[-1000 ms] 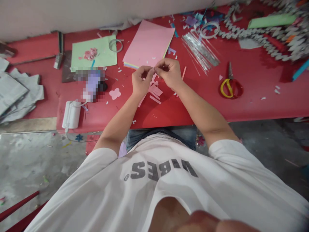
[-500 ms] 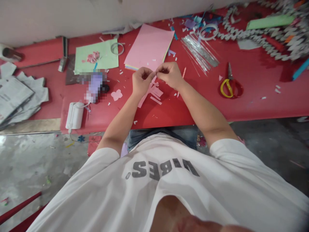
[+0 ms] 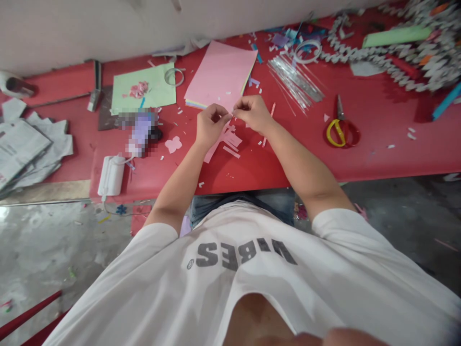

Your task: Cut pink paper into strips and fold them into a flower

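My left hand [image 3: 213,126] and my right hand [image 3: 253,114] meet fingertip to fingertip above the table. Thumb and forefinger of each are pinched on a small pink paper piece [image 3: 232,114], mostly hidden by the fingers. Just below them lie cut pink paper strips [image 3: 232,139] and a longer pink sheet piece [image 3: 213,150]. Behind the hands rests a stack of coloured paper [image 3: 221,72], pink on top. A pink pencil-like stick [image 3: 269,125] lies partly behind my right wrist.
Scissors [image 3: 340,127] with yellow and red handles lie to the right, below clear thin strips [image 3: 297,84]. Left are a pink flower-shaped cutout [image 3: 173,144], a green sheet [image 3: 120,93] with pink bits, a phone [image 3: 142,129], a white power bank [image 3: 112,176] and folded newspapers [image 3: 25,146].
Both hands keep their pinch at nearly the same place, with slight finger movement. The whole view has shifted a little; objects on the table stay where they lay.
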A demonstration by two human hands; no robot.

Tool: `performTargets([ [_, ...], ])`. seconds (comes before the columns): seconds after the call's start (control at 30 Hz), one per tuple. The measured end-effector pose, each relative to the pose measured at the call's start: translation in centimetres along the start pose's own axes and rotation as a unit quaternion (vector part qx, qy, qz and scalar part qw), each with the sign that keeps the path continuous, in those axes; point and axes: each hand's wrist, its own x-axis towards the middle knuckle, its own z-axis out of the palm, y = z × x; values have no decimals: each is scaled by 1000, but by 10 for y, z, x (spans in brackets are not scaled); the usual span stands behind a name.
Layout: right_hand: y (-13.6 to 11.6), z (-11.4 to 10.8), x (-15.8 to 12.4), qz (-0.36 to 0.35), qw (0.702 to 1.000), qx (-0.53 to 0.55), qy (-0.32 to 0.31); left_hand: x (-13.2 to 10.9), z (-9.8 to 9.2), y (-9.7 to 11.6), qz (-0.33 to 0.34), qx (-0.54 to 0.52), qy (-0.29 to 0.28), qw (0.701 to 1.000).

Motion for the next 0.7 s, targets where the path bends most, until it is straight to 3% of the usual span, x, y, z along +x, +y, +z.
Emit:
performTargets([
  [0.13,-2,1,-1,-19,1000,-8,-5,-5,-4,4,73,81,-13,994],
  [0.33,-12,2,-5,-22,997,-70,-6,-7,-8,5,124,153,-37,980],
  [0.5,-12,-2,-5,-23,995,-89,-23,-4,-13,4,134,154,-68,977],
  [0.7,-8,-3,-6,-35,989,-135,-47,-3,-16,-2,122,160,-66,977],
])
